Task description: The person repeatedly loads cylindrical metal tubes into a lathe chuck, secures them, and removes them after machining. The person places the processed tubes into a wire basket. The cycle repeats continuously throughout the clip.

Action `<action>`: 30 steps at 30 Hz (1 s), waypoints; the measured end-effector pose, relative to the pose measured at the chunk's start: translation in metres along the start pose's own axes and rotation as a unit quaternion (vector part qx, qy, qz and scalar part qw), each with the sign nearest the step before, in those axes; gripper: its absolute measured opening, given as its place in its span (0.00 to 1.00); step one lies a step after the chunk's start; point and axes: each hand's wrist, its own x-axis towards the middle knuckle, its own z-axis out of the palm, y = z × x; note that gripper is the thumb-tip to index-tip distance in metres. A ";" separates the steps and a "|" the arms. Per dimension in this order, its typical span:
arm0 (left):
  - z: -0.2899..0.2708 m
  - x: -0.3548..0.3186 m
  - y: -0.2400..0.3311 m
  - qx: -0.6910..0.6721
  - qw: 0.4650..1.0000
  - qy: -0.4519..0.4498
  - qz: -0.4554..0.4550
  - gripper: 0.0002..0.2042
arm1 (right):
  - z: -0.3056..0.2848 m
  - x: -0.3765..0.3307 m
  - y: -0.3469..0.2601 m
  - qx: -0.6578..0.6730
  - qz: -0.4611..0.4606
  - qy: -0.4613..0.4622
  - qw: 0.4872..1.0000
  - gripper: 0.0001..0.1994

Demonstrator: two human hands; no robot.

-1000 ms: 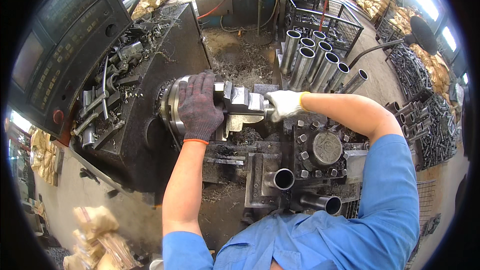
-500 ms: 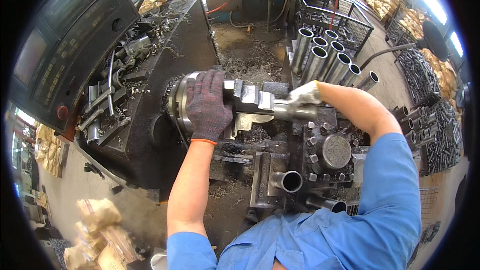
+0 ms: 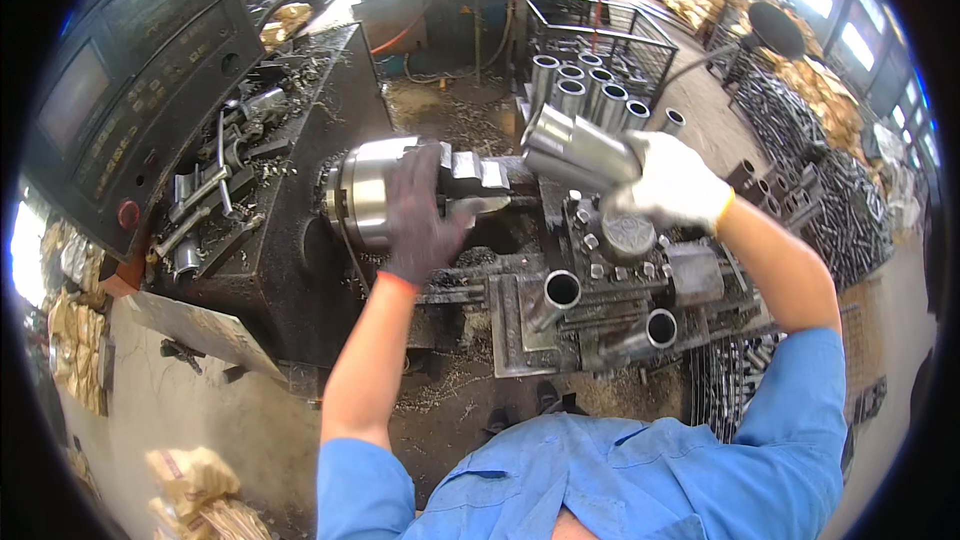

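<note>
- Left hand (image 3: 425, 215): dark knit glove with an orange cuff, laid flat over the lathe chuck (image 3: 375, 190); grip spread across the chuck body and its jaws, closed on nothing loose.
- Right hand (image 3: 672, 180): white cotton glove, grip wrapped round one end of a steel tube (image 3: 575, 148).
- Steel tube: short, thick-walled, bright turned surface, open end tilted up and to the left; held in the air just right of the chuck jaws, clear of them, above the tool post (image 3: 628, 237).
- Step, as judged: workpiece changeover at the chuck, tube out of the jaws. A next move calls for keeping the tube level and clear of the tooling.
- Lathe chuck: polished round steel body, stepped jaws, oily.
- Tool post: dark, bolted block; two hollow bars (image 3: 560, 290) mounted below it.
- Finished tubes (image 3: 585, 90): upright row behind, by a wire cage.
- Control panel (image 3: 130, 80): dark, at left.
</note>
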 end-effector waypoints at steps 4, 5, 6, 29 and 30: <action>-0.020 -0.121 0.091 -0.641 0.759 -0.042 -0.111 0.49 | 0.065 -0.109 -0.028 0.282 0.104 -0.197 0.933 0.47; -0.022 -0.151 0.105 -0.701 0.693 -0.046 -0.161 0.46 | 0.097 -0.122 -0.032 0.281 0.069 -0.197 0.937 0.48; -0.028 -0.174 0.103 -0.582 0.751 -0.091 -0.298 0.37 | 0.123 -0.131 -0.029 0.292 0.106 -0.287 0.906 0.48; 0.044 -0.252 0.136 -0.550 0.740 -0.099 -0.375 0.40 | 0.130 -0.243 0.106 0.288 0.045 -0.036 0.956 0.45; 0.052 -0.244 0.147 -0.509 0.785 -0.140 -0.324 0.41 | 0.127 -0.241 0.116 0.368 0.069 -0.038 0.926 0.46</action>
